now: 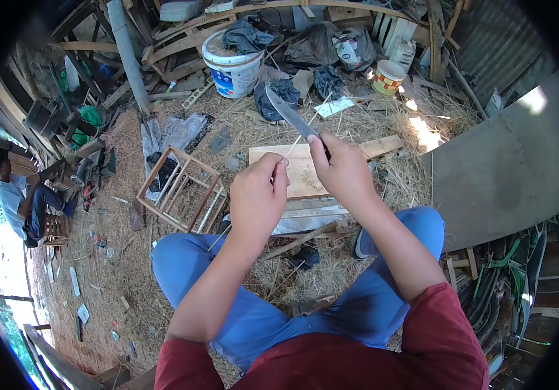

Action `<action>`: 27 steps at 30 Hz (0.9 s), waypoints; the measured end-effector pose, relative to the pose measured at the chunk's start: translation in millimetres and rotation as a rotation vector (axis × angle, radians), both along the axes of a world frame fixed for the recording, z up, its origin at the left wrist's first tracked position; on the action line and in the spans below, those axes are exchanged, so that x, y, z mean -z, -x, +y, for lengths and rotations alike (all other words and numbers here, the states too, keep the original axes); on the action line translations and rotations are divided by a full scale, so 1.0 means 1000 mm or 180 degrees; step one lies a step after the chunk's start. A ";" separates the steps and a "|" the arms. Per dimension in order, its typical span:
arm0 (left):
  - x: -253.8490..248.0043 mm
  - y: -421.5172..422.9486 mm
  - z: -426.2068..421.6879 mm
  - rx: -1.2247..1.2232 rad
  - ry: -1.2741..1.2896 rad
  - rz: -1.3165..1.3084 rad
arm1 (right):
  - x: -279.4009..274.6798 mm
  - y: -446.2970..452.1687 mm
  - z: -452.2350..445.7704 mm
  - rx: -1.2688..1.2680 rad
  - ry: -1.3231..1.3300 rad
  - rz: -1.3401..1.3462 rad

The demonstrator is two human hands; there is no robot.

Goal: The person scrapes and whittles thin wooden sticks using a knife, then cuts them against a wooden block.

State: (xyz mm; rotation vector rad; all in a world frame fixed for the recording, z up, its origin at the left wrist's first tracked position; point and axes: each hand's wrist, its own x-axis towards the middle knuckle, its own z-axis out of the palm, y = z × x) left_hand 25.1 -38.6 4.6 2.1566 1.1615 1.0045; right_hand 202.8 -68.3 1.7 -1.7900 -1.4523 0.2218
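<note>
Knife (284, 110): could have slid down onto the pinching fingers, I judged — the blade crossed the line of the stick (292, 149) a little beyond them, and a snag or a sudden loss of resistance would have been the cause.
Stick: might have snapped or twisted, being so thin, if the blade bit deep or the pinch was loose.
Knee (185, 259): a slender length showed over it, at seven o'clock from the left hand (260, 190); if that was the same stick, its lower end could have caught there and jerked the grip.
Left hand: thumb and forefinger pinched the stick, which left their tips toward one o'clock; the other fingers were curled in, their hold on it hidden.
Right hand (344, 166): fingers clenched round the knife's dark handle, thumb laid along it; the blade aimed at eleven o'clock.
Blade and stick: whether they touched, I could not tell — they overlapped in this view.
Board (305, 188): lay below both hands, the stick passing above it, toward twelve o'clock from the person's lap.
</note>
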 end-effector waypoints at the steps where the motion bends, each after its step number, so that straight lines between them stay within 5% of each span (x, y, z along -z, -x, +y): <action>1: -0.001 0.000 0.000 0.0044 0.0129 -0.0091 | 0.000 0.001 0.000 0.0013 0.0056 0.0082; 15: -0.002 0.003 0.000 0.0058 0.1035 -0.0545 | 0.004 0.001 -0.001 -0.0190 -0.0035 -0.0016; 27: 0.018 0.006 0.000 -0.0373 -0.0502 0.0403 | 0.029 0.016 -0.002 -0.0220 0.0140 -0.0107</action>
